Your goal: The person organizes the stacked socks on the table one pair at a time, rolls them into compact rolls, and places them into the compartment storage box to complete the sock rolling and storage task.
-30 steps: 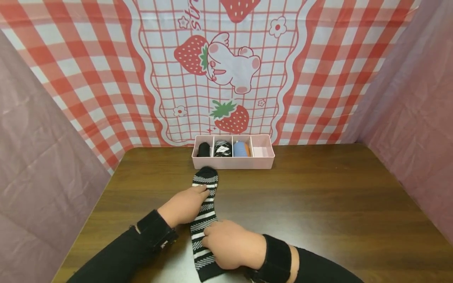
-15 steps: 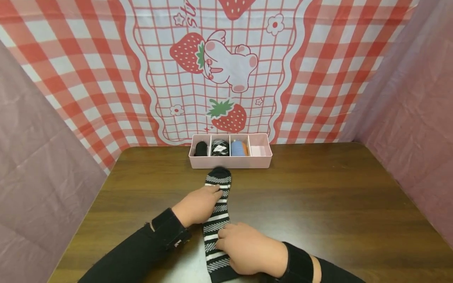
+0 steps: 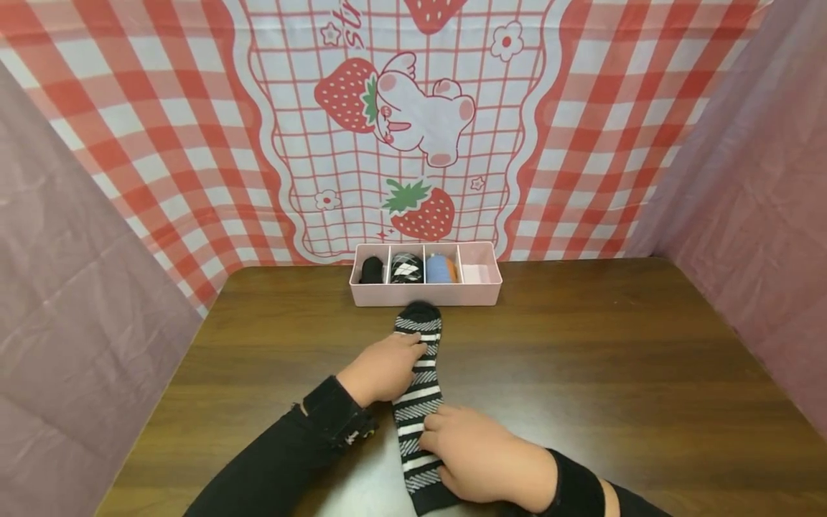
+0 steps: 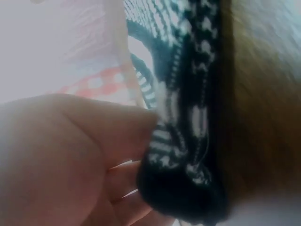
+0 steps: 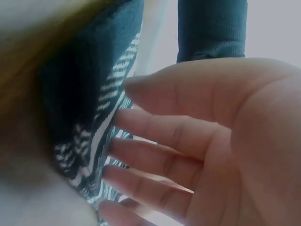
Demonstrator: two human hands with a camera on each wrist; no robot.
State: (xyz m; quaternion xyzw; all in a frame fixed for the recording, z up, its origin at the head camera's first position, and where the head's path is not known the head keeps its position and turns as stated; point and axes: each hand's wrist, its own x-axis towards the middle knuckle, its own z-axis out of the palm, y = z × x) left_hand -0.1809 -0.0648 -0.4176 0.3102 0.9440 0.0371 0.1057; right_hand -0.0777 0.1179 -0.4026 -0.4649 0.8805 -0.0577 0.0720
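Note:
A black-and-white striped sock (image 3: 416, 413) lies flat and lengthwise on the table, its dark toe just in front of the pink box. My left hand (image 3: 382, 368) rests on its upper part from the left side, fingertips on the stripes. Lower down, my right hand (image 3: 487, 456) touches the sock's right edge near the dark cuff. In the right wrist view, the fingers (image 5: 155, 153) are extended and their tips meet the striped knit (image 5: 113, 89). The left wrist view shows the thumb (image 4: 117, 127) against the sock (image 4: 183, 188), other fingers partly hidden behind it.
A pink divided box (image 3: 426, 296) stands at the table's back edge. It holds a black rolled sock (image 3: 372, 271), an argyle one (image 3: 407, 268) and a blue-and-orange one (image 3: 441, 269). Behind hangs a checked strawberry cloth (image 3: 584, 143); the wooden table (image 3: 614, 359) extends to both sides.
Both hands have slid the striped sock to the right along the table, from in front of the box's left end to near its middle. The box and its contents stay put.

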